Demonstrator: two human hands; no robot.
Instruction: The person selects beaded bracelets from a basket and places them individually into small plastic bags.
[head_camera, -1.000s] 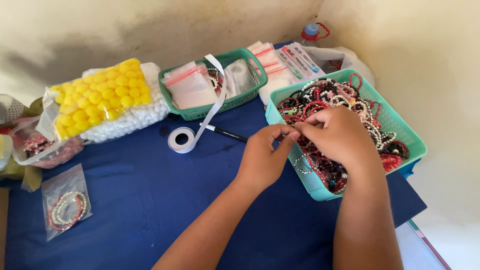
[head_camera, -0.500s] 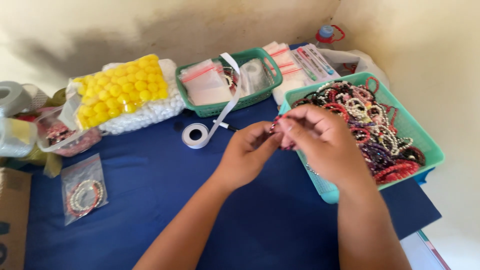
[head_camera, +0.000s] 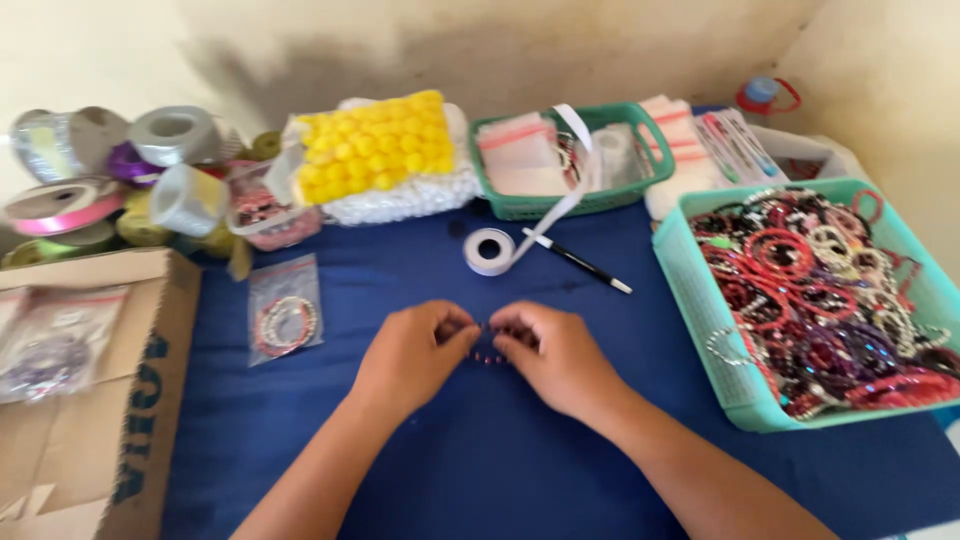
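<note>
Small beaded bracelet (head_camera: 487, 356), dark red beads, sits between the two hands over the blue bench (head_camera: 480, 470), near its middle. Left hand (head_camera: 410, 355) and right hand (head_camera: 555, 355) close together, fingertips pinched on the bracelet from either side.

Step, as judged: working the strand flat or straight; the next move calls for a fine pinch, little force.

Around: bagged bracelet (head_camera: 285, 322) to the left, cardboard box (head_camera: 90, 380) beyond it. White tape roll (head_camera: 490, 250) and black pen (head_camera: 580, 263) just ahead. Turquoise basket (head_camera: 700, 300) heaped with bracelets at right. Nothing crowds the hands.
</note>
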